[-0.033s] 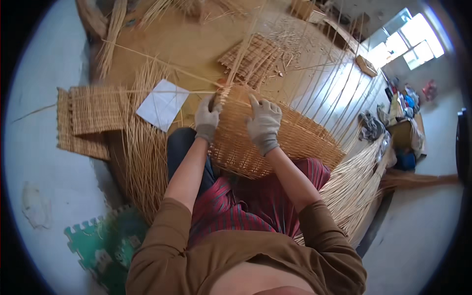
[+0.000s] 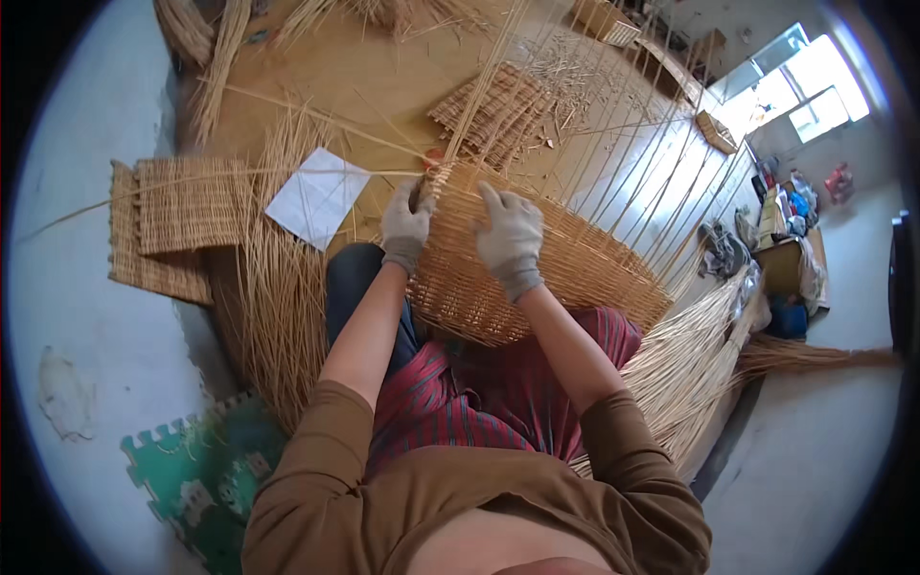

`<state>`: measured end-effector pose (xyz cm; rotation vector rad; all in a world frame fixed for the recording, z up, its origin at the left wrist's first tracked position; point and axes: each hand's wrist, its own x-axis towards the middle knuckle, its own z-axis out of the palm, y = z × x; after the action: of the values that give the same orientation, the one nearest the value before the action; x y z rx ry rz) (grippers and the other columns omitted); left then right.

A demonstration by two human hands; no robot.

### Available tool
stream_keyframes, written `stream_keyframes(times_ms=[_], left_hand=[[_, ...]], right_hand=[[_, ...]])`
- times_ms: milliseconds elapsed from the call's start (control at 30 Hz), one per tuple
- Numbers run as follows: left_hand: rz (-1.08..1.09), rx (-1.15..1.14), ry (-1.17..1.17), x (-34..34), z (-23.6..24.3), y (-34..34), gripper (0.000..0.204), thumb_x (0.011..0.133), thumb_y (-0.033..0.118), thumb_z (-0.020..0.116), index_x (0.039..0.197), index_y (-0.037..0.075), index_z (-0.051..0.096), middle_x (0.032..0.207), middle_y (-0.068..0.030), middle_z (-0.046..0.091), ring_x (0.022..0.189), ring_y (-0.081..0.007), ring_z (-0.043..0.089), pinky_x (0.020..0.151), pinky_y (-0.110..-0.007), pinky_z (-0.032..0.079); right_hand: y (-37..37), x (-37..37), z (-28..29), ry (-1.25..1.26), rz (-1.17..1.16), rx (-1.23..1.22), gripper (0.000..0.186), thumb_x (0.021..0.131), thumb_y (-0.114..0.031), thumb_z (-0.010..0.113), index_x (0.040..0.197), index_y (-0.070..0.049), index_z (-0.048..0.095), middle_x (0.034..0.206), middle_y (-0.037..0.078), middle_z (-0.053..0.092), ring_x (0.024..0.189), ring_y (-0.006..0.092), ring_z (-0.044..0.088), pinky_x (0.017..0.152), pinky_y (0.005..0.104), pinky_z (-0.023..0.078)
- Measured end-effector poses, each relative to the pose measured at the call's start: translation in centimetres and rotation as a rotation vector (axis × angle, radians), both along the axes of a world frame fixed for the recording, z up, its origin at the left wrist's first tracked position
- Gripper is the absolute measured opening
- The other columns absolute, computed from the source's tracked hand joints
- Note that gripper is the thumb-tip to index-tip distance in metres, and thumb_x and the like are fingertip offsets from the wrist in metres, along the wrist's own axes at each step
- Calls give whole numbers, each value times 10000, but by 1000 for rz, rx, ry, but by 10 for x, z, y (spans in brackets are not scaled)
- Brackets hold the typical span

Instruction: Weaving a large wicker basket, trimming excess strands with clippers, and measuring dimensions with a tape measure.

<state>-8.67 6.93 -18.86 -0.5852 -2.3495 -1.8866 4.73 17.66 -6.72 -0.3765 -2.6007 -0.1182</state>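
Note:
A partly woven wicker basket lies across my lap, its long unwoven stakes reaching up and away to the far right. My left hand, in a pale knitted glove, grips the basket's left edge, its thumb and fingers closed around the woven side. Spread over the upper weave is my right hand, also gloved, with index finger stretched out and nothing visible held. A long loose strand runs from the basket's left corner toward the far left. The undersides of my fingers are hidden.
Finished woven panels lie at left, beside a heap of loose wicker rods and a white sheet. Another woven piece rests on the floor beyond. A bundle of rods spreads at right; green foam mats lie lower left.
My right hand has shifted slightly left over the weave, its fingers angled more to the left. My left hand stays at the basket's edge.

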Motion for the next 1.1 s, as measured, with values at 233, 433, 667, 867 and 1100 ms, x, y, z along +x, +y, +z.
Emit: stream_keyframes(times_ms=[233,433,667,867,1100], left_hand=[[-158,389,-187,12,6,1,441,873,30,709,1288,62,562,1117,-67,671,940,-131,660,810,-270,534],[-251,599,-244,-7,-9,5,380,871,-32,656,1227,80,588,1098,-57,646,947,-155,656,827,-281,535],[-59,185,24,9,1,12,368,878,-27,652,1229,60,585,1084,-67,662,931,-166,653,841,-295,538],[-43,223,48,4,5,19,437,857,26,747,1258,31,573,1062,-76,686,918,-167,660,835,-301,546],[-206,-1,-139,-27,1,14,491,858,180,803,1273,33,587,1127,-63,673,1022,-134,627,897,-271,513]], right_hand=[[3,-62,-7,-142,117,-141,248,884,-286,647,1094,-164,698,903,87,704,852,304,678,752,420,542],[-19,-58,-8,-51,108,-397,228,881,-220,639,1096,-168,697,981,75,708,923,306,666,797,425,532],[-80,-86,13,-205,759,-303,261,841,-104,633,1099,-116,670,959,105,697,944,305,662,847,426,516],[-41,-32,-28,920,438,-1385,146,979,-50,508,1025,-76,644,946,54,676,888,190,673,773,324,549],[36,13,-91,808,-162,-1840,174,1029,-174,564,1108,-50,658,1028,65,707,823,172,699,647,284,567]])
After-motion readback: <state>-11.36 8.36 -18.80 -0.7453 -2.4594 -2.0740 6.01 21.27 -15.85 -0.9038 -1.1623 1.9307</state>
